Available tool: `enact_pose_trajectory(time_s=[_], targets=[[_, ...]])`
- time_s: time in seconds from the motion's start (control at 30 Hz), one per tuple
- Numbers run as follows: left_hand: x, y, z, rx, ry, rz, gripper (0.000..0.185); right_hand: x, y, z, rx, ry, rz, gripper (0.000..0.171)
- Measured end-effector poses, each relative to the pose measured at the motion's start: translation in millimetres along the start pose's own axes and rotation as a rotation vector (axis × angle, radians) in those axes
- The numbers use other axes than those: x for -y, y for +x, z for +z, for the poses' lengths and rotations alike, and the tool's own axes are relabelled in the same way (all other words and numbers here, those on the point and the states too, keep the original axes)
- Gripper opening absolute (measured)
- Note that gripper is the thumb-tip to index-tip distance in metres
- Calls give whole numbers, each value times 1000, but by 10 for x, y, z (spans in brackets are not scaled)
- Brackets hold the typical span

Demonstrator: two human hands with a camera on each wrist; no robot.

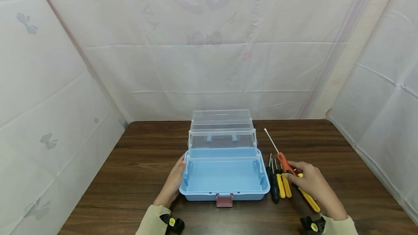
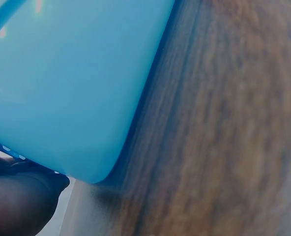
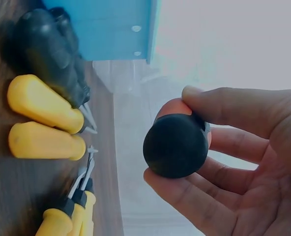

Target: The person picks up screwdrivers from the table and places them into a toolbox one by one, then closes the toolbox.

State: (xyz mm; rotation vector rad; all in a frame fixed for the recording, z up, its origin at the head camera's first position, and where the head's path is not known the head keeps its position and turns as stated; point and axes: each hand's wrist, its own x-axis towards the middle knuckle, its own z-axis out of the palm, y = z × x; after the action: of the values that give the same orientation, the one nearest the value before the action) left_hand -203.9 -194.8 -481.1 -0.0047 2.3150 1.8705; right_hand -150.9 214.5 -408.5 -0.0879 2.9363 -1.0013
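A light blue plastic toolbox (image 1: 225, 177) stands on the table with its clear tiered trays and lid (image 1: 222, 128) raised at the back. My left hand (image 1: 174, 178) holds its left side; the left wrist view shows a dark, partly cut-off digit at the rim of the blue wall (image 2: 81, 93). Above the table right of the box, my right hand (image 1: 308, 178) grips a screwdriver (image 1: 285, 161) by its orange handle with a black end cap (image 3: 176, 146). Its shaft points up and away to the left. Below that hand lie several yellow-handled screwdrivers (image 3: 46, 140) and black-handled ones (image 3: 47, 51).
The dark wooden table (image 1: 137, 169) extends on both sides of the box. White printed sheets (image 1: 209, 68) enclose the back and both sides. A reddish-pink latch (image 1: 224, 201) hangs at the box's front edge.
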Motion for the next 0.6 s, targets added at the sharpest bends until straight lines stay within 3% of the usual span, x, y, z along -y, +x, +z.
enact_pose_trajectory(time_s=[0.37, 0.6], targets=[[6, 1, 0, 3, -13, 2, 57, 65, 30, -61, -9, 19, -94, 47], [7, 4, -2, 6, -18, 4, 57, 142, 79, -75, 9, 30, -100, 47]])
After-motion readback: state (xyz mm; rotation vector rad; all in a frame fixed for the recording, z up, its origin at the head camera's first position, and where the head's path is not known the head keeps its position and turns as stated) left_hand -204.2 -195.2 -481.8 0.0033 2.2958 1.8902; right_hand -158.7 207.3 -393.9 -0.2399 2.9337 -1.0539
